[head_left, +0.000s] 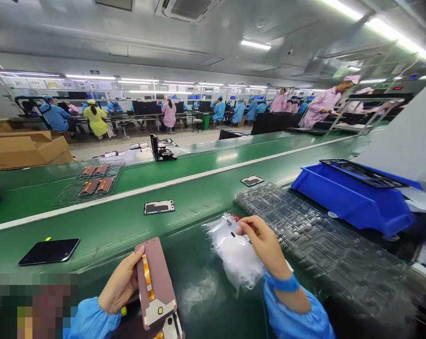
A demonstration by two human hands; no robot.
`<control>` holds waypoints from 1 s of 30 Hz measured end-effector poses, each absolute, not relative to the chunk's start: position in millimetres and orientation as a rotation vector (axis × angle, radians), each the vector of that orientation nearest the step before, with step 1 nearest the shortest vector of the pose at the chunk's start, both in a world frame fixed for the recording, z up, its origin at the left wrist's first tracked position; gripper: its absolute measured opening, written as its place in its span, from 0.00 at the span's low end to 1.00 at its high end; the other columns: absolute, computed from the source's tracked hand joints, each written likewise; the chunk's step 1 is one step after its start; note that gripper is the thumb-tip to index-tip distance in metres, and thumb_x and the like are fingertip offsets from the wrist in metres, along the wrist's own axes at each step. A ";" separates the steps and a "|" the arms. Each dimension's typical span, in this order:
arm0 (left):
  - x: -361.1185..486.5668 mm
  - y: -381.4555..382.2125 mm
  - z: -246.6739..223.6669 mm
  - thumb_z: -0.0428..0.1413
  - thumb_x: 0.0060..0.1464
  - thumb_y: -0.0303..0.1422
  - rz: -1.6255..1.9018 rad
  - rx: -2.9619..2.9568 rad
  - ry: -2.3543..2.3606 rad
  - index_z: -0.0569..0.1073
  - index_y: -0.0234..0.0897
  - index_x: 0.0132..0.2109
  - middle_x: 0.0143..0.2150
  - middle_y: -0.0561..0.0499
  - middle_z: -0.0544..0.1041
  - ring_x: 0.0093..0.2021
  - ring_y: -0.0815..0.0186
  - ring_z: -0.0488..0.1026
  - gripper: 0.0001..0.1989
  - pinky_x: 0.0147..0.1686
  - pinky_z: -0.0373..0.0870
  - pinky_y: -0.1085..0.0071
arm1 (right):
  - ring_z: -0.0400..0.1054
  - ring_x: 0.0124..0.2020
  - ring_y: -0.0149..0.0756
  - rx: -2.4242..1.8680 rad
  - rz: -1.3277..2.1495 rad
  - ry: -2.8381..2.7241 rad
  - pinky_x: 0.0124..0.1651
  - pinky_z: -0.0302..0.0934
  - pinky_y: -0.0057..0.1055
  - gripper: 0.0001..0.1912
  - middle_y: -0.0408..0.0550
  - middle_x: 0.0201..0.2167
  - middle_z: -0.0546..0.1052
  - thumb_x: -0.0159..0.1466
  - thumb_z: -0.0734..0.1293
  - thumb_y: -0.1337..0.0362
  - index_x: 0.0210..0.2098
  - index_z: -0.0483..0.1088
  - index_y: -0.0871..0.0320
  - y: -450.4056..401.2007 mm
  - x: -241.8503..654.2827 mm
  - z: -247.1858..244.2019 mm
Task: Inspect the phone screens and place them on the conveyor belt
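Observation:
My left hand (123, 282) grips a phone screen panel (160, 273) by its left edge. The panel's back is brownish pink, with an orange flex cable and a silver-grey strip at the lower end. Another panel (174, 327) lies partly hidden beneath it at the bottom edge. To the right, my right hand (264, 242) pinches the upper edge of a pile of clear plastic films (230, 249) with small black marks. How many films are between the fingertips cannot be seen. A blue band circles my right wrist.
A black-faced phone (50, 251) lies at left. Phone frames (159, 206) sit along the green belt (206, 188). Clear trays (305, 226) and a blue bin (354, 197) flank the right side. Farther off is a tray of brown panels (97, 179). Several people work beyond.

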State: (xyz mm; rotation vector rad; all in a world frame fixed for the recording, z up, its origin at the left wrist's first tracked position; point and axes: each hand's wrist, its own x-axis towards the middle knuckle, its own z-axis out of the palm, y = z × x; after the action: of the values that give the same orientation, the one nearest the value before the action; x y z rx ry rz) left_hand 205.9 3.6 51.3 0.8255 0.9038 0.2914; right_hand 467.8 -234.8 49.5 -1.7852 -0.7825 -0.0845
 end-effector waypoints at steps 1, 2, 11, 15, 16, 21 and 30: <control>204.4 2.5 53.6 0.56 0.60 0.34 0.296 0.842 0.879 0.73 0.31 0.44 0.34 0.42 0.82 0.31 0.56 0.81 0.10 0.33 0.79 0.61 | 0.72 0.30 0.40 -1.822 -0.057 -0.734 0.36 0.68 0.38 0.15 0.48 0.31 0.76 0.63 0.63 0.50 0.36 0.70 0.55 -232.1 487.2 35.0; 202.9 1.4 55.5 0.55 0.61 0.34 0.296 0.866 0.858 0.73 0.31 0.44 0.34 0.43 0.82 0.31 0.57 0.81 0.09 0.33 0.79 0.62 | 0.72 0.29 0.40 -1.862 -0.035 -0.688 0.36 0.68 0.39 0.16 0.48 0.30 0.76 0.62 0.63 0.49 0.35 0.70 0.55 -230.0 503.8 19.6; 206.5 -3.1 65.4 0.56 0.60 0.37 0.299 0.921 0.782 0.71 0.34 0.47 0.34 0.47 0.81 0.28 0.65 0.78 0.12 0.29 0.77 0.70 | 0.42 0.63 0.69 -1.969 0.033 -0.457 0.60 0.36 0.66 0.12 0.64 0.48 0.67 0.51 0.70 0.55 0.30 0.70 0.56 -223.4 524.8 -28.3; 225.0 -12.8 67.4 0.59 0.57 0.41 0.265 0.992 0.683 0.73 0.34 0.46 0.37 0.47 0.80 0.33 0.67 0.78 0.16 0.34 0.75 0.73 | 0.53 0.59 0.62 -1.703 0.414 -0.582 0.60 0.47 0.58 0.24 0.61 0.49 0.71 0.49 0.73 0.42 0.34 0.73 0.54 -204.3 468.1 -7.8; 231.3 -17.3 67.1 0.60 0.56 0.42 0.260 1.020 0.641 0.73 0.34 0.46 0.38 0.47 0.79 0.35 0.68 0.77 0.17 0.36 0.74 0.75 | 0.61 0.53 0.59 -1.602 0.589 -0.640 0.57 0.54 0.54 0.26 0.59 0.45 0.74 0.49 0.72 0.38 0.32 0.75 0.54 -197.6 448.7 -5.0; 265.8 -34.7 56.9 0.51 0.59 0.51 0.122 1.287 0.457 0.76 0.34 0.43 0.24 0.53 0.73 0.18 0.72 0.65 0.24 0.24 0.68 0.73 | 0.74 0.33 0.47 -1.004 1.286 -0.602 0.36 0.68 0.44 0.49 0.60 0.36 0.79 0.52 0.51 0.23 0.40 0.78 0.60 -167.6 373.9 -10.1; 312.0 121.6 21.2 0.58 0.58 0.40 0.247 2.114 0.789 0.69 0.36 0.58 0.64 0.40 0.66 0.65 0.51 0.59 0.24 0.65 0.51 0.47 | 0.64 0.28 0.30 -0.500 1.391 -0.340 0.24 0.61 0.24 0.37 0.51 0.42 0.79 0.54 0.66 0.33 0.48 0.77 0.56 -153.2 402.9 -37.1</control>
State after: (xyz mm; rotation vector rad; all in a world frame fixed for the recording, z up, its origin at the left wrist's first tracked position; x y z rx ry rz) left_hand 312.0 121.6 21.2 2.1139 0.7892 0.2474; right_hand 402.9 -153.2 -37.1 -0.5001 -0.3395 1.3910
